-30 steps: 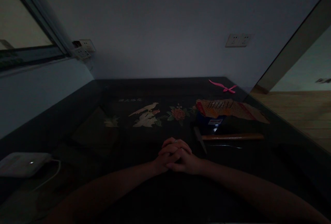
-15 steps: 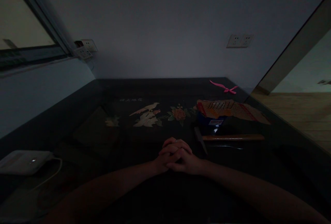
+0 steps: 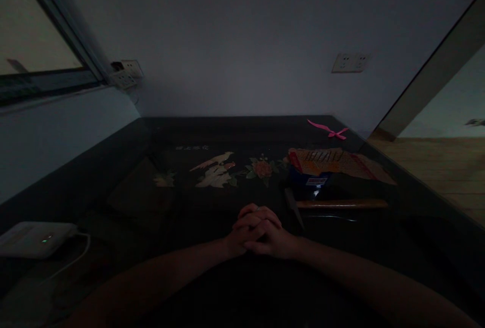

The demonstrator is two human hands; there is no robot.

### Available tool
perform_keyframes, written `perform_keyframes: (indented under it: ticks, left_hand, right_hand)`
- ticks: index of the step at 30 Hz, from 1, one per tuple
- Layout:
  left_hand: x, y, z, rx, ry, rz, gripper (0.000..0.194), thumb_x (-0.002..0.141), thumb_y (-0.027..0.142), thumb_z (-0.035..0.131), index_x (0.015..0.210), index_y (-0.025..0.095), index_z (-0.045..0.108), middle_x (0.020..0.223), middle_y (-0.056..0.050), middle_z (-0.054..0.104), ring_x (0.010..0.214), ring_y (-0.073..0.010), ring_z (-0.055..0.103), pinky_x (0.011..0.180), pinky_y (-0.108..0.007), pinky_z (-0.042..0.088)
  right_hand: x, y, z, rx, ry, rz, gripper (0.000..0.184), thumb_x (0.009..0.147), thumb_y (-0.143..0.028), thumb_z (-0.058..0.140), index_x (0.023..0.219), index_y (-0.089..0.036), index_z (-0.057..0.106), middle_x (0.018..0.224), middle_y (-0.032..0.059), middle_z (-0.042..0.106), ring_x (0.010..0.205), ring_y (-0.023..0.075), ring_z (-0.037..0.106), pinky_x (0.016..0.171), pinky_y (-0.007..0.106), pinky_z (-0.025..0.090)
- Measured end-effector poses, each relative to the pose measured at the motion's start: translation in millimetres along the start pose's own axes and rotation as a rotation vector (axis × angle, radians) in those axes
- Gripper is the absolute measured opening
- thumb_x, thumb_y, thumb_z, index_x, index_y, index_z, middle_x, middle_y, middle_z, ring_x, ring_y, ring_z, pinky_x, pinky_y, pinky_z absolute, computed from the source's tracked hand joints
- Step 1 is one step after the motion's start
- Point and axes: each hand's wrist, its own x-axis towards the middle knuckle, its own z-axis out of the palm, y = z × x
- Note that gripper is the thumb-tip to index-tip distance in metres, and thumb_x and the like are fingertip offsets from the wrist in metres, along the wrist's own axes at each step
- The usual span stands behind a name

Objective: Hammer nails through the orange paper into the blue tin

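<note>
My left hand [image 3: 240, 241] and my right hand [image 3: 276, 237] rest clasped together on the dark tabletop, fingers interlaced. No object shows between them. Just right of them lies a hammer [image 3: 341, 203] with a wooden handle pointing right and its dark head nearest my right hand. A thin curved metal piece [image 3: 329, 217] lies along the near side of the handle. Beyond the hammer is a blue box [image 3: 310, 179], partly covered by a brown and red printed sheet [image 3: 350, 165]. Several thin dark nail-like pieces [image 3: 323, 156] lie in a row on that sheet.
A pink ribbon [image 3: 333, 133] lies at the far right of the table [image 3: 212, 128]. At the left is a white device [image 3: 36, 239] with a small light and a white cable [image 3: 76, 260]. Wall sockets [image 3: 349, 63] are above the table, which bears a bird-and-flower picture [image 3: 261, 169].
The view has shifted very slightly, so the scene sits a little lower. The light on the white device looks green now. My hands stay clasped in place.
</note>
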Motion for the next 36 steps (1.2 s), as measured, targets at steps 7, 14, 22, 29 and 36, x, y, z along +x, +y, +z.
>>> perform_keyframes:
  ticks: [7,14,22,29,36]
  left_hand:
    - [0,-3,0.8,-0.029,0.025,0.024,0.027,0.090,0.035,0.041,0.100,0.021,0.061,0.103,-0.006,0.059,0.104,-0.0228,0.056,0.095,-0.034,0.044]
    - [0,3,-1.0,-0.037,0.006,0.027,0.026,0.089,0.032,0.040,0.101,0.020,0.060,0.105,-0.006,0.057,0.105,-0.0232,0.055,0.094,-0.034,0.045]
    - [0,-1,0.9,-0.006,0.010,0.028,0.026,0.089,0.030,0.040,0.103,0.021,0.061,0.105,-0.006,0.059,0.105,-0.0236,0.056,0.097,-0.035,0.043]
    - [0,4,-0.8,0.003,-0.008,-0.042,0.023,0.088,0.026,0.041,0.100,0.020,0.060,0.106,-0.006,0.059,0.109,-0.0224,0.055,0.097,-0.033,0.043]
    - [2,6,-0.4,0.116,-0.049,-0.091,0.023,0.087,0.018,0.038,0.102,0.018,0.056,0.108,-0.006,0.057,0.108,-0.0206,0.054,0.097,-0.031,0.042]
  right_hand:
    - [-1,1,0,-0.015,-0.011,0.022,0.038,0.085,-0.035,0.063,0.120,-0.018,0.060,0.114,0.0116,0.056,0.113,0.0259,0.047,0.091,0.046,0.044]
    - [-1,-1,-1,-0.016,-0.012,0.029,0.038,0.086,-0.036,0.062,0.120,-0.018,0.060,0.114,0.0115,0.055,0.113,0.0255,0.048,0.091,0.046,0.043]
    - [-1,0,0,0.002,-0.008,0.031,0.038,0.086,-0.037,0.062,0.119,-0.017,0.061,0.114,0.0119,0.055,0.113,0.0255,0.047,0.090,0.044,0.044]
    - [-1,0,-1,-0.006,-0.017,0.030,0.038,0.086,-0.035,0.063,0.120,-0.019,0.060,0.114,0.0109,0.056,0.113,0.0253,0.048,0.091,0.046,0.044]
    - [0,-1,-2,-0.005,-0.022,0.022,0.038,0.086,-0.035,0.062,0.119,-0.018,0.060,0.113,0.0112,0.057,0.115,0.0257,0.046,0.092,0.046,0.043]
